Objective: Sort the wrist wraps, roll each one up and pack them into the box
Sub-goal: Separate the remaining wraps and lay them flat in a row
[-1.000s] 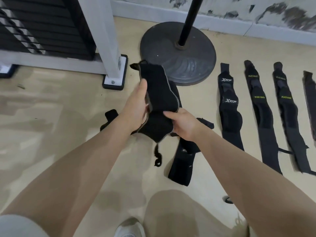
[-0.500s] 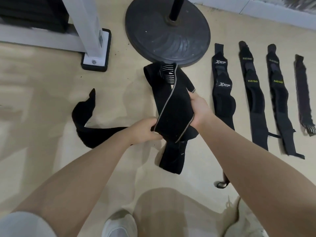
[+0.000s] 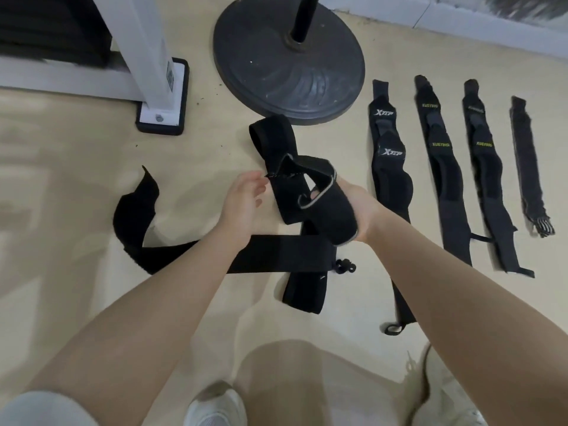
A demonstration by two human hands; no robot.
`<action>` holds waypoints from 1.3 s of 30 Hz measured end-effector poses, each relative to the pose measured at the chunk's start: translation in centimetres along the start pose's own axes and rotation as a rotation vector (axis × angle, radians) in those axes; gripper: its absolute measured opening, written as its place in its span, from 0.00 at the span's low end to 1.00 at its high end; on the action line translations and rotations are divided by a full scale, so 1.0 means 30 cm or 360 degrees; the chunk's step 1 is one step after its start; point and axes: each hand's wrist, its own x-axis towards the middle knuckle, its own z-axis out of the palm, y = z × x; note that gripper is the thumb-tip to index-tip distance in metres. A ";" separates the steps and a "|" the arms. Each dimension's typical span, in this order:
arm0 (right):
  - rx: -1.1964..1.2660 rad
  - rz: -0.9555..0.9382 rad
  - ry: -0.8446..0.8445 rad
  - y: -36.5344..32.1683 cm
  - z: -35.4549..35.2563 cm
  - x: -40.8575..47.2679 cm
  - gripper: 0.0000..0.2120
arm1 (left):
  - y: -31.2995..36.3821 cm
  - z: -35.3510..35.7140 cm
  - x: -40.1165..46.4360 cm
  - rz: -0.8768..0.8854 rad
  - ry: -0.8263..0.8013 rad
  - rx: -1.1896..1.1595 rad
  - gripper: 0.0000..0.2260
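**Wrist wrap held above the floor, four more laid out beside it**

The wrist wrap (image 3: pixel 310 195), black with a thin grey edging, is folded over itself in mid-air over the middle of the tan floor (image 3: pixel 61 167). The right hand (image 3: pixel 356 207) is clenched around its lower fold, and the left hand (image 3: pixel 242 201) pinches its frayed upper corner between thumb and fingertips. One looped end droops toward the round base.

Beneath the hands a second black strap (image 3: pixel 276 253) lies flat, crossing a third (image 3: pixel 304 290); its far end curls up at the left. Toward the floor's right side four wraps lie in a straight, parallel row, just apart: an XTEP wrap (image 3: pixel 388 155), two XUETING wraps (image 3: pixel 439 155) (image 3: pixel 484 155), and a narrow ribbed strap (image 3: pixel 527 161) with a striped end.

The heavy, dark, scuffed disc base (image 3: pixel 289 59) of a pole stands near the far wall, beside a white frame post (image 3: pixel 159 87) on a black foot. The floor left of the hands is open. A white shoe (image 3: pixel 215 404) shows at the near edge.
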 end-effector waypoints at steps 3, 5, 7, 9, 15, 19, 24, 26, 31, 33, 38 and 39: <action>-0.0909 -0.0246 -0.0206 -0.008 -0.062 -0.024 0.17 | 0.100 0.041 0.024 -0.0470 -0.0317 -0.0475 0.29; -0.1099 -0.0197 -0.0311 -0.009 -0.079 -0.064 0.23 | 0.134 0.089 0.010 -0.0556 -0.0473 -0.0635 0.33; -0.1069 -0.0080 -0.0397 -0.002 -0.111 -0.089 0.21 | 0.156 0.147 -0.007 -0.0469 -0.0385 -0.0602 0.24; -0.1074 0.0060 -0.0460 0.012 -0.163 -0.104 0.21 | 0.173 0.192 -0.012 -0.0361 -0.0374 -0.0568 0.18; -0.1061 0.0410 -0.0437 0.058 -0.330 -0.159 0.19 | 0.181 0.303 -0.056 -0.0062 -0.0520 -0.0338 0.06; -0.0780 0.0169 -0.0423 0.069 -0.410 -0.166 0.21 | 0.151 0.374 -0.092 -0.0003 -0.0619 -0.0149 0.04; -0.0490 -0.0441 -0.0277 -0.020 -0.384 -0.146 0.25 | 0.110 0.425 -0.107 0.0038 -0.0614 -0.0077 0.05; -0.0497 -0.0471 -0.0249 -0.050 -0.379 -0.140 0.20 | 0.109 0.452 -0.117 0.0047 -0.0608 -0.0069 0.06; -0.0262 -0.0526 -0.0171 -0.076 -0.420 -0.194 0.10 | 0.116 0.550 -0.163 -0.0062 -0.0779 -0.0157 0.14; -0.0092 -0.0585 -0.0125 -0.081 -0.469 -0.231 0.11 | 0.120 0.607 -0.188 -0.0129 -0.0961 -0.0181 0.20; 0.0451 -0.0859 0.0085 -0.136 -0.677 -0.335 0.10 | 0.047 0.835 -0.289 -0.0316 -0.1262 0.0103 0.23; 0.0505 -0.0880 0.0135 -0.146 -0.733 -0.359 0.10 | 0.022 0.889 -0.311 -0.0363 -0.1278 0.0137 0.23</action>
